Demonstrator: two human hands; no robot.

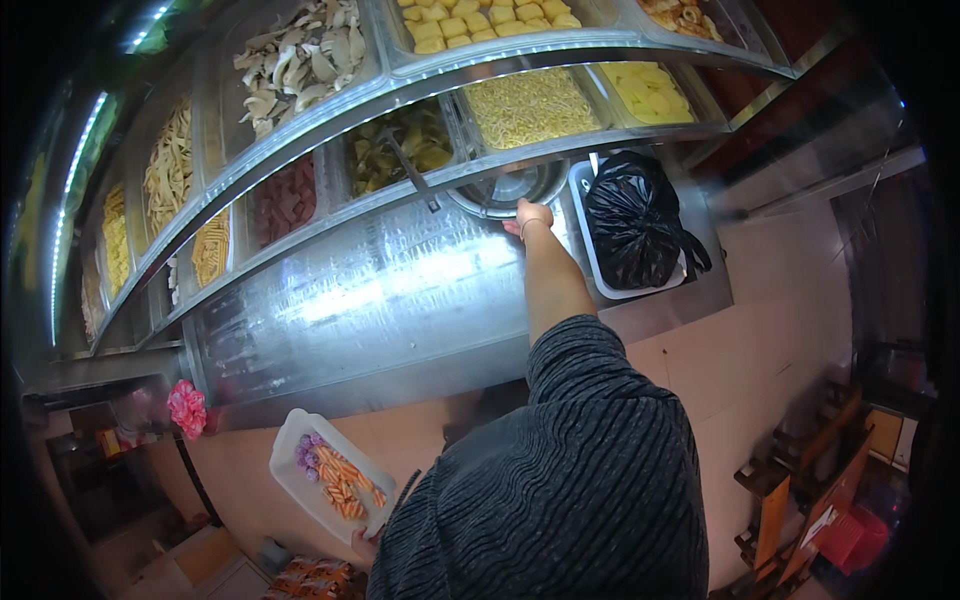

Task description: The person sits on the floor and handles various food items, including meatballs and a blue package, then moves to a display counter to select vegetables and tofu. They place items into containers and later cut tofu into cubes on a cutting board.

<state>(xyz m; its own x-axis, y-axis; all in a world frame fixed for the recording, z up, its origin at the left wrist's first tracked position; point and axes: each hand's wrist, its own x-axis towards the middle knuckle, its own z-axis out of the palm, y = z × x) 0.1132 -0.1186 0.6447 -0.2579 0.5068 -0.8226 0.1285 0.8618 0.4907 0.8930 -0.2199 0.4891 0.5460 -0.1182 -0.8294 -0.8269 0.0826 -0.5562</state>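
My right hand [533, 215] reaches forward and grips the near rim of a round metal bowl [471, 205]. The bowl sits on the steel counter, partly under the lower display shelf. Down at my left side, my left hand [365, 543] holds the near end of a white plastic tub [285, 451]; most of that hand is hidden behind my sleeve. Inside the tub lie orange-and-white striped food pieces [343, 484] and a few purple ones [308, 455]. Just right of the bowl, a knotted black plastic bag [634, 217] rests in a white tray [592, 255].
Tiered steel shelves hold food trays, among them mushrooms [304, 67], tofu-like cubes [480, 21], bean sprouts [529, 109] and yellow slices [646, 91]. A metal utensil handle [409, 169] juts over the lower shelf edge. Wooden stools [772, 510] stand right; a pink flower [187, 409] hangs left.
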